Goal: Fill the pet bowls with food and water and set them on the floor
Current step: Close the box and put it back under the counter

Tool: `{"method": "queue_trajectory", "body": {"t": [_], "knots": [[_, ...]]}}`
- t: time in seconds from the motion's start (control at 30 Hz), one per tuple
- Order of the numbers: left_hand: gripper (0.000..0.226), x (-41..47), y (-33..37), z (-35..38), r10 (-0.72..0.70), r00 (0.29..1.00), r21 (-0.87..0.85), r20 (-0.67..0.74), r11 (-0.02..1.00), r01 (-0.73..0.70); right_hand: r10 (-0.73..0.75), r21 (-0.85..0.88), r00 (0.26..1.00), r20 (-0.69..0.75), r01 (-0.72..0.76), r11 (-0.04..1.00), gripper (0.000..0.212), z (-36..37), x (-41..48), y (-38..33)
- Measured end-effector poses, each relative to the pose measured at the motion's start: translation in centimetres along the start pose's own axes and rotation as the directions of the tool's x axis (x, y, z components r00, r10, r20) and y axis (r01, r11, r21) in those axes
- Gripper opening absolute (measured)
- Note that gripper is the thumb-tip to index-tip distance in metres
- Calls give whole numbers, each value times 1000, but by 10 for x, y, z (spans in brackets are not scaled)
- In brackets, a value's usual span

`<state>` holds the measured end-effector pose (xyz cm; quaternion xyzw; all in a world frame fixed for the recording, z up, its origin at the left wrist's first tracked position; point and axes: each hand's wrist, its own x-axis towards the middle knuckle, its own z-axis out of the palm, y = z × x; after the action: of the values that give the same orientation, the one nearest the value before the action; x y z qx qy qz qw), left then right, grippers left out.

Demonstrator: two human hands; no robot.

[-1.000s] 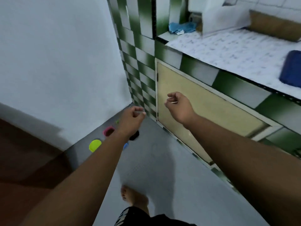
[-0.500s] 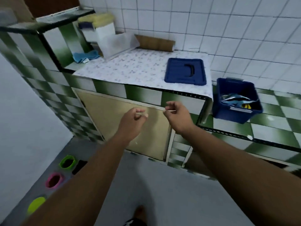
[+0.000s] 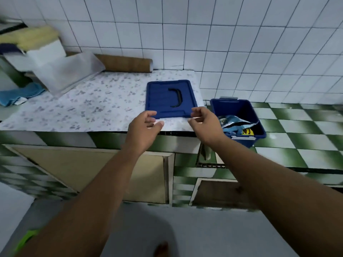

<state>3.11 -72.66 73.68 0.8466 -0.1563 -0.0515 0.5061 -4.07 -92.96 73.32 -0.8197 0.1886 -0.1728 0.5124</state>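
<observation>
A dark blue lid (image 3: pixel 167 98) with a black handle lies flat on the floral-lined counter (image 3: pixel 83 110). My left hand (image 3: pixel 145 126) hovers at the lid's front left corner and my right hand (image 3: pixel 204 121) at its front right corner. Both have loosely curled fingers and hold nothing; I cannot tell whether the fingertips touch the lid. To the right, an uncovered blue bin (image 3: pixel 230 108) stands on the lower green-checked ledge with crumpled food bags (image 3: pixel 233 123) inside. A sliver of a lime-green bowl (image 3: pixel 27 238) shows on the floor at bottom left.
A white bag (image 3: pixel 65 71), a brown roll (image 3: pixel 126 63) and a blue cloth (image 3: pixel 20 93) sit at the counter's back and left. Beige cabinet doors (image 3: pixel 89 169) are below the counter. My foot (image 3: pixel 162 249) stands on the grey floor.
The view swung up from the floor bowls to the counter. Both hands moved forward to the blue lid's front edge, and their fingers loosened from a pinched curl.
</observation>
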Motion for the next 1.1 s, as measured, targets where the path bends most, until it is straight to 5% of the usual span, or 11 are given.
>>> {"method": "queue_trajectory", "body": {"t": [0.2, 0.37, 0.6, 0.7, 0.8, 1.1], "knots": [[63, 50, -7, -1, 66, 998, 208, 5, 976, -65, -21, -53, 1000, -11, 20, 998, 37, -8, 72, 4], [81, 77, -13, 6, -47, 999, 276, 17, 960, 41, -55, -82, 998, 19, 57, 995, 37, -17, 154, 11], [124, 96, -36, 23, -181, 982, 464, -49, 867, 183, -35, -247, 961, 274, 105, 963, 75, -8, 255, 24], [123, 97, -27, 25, -194, 978, 482, -79, 851, 208, 12, -351, 906, 424, 152, 924, 93, 0, 279, 25], [115, 92, -13, 31, -222, 968, 471, -116, 846, 250, 2, -328, 859, 513, 194, 925, 90, 7, 285, 25], [96, 87, -7, 44, -158, 982, 410, -103, 893, 186, 13, -194, 899, 437, 80, 978, 89, -7, 285, 38]]}}
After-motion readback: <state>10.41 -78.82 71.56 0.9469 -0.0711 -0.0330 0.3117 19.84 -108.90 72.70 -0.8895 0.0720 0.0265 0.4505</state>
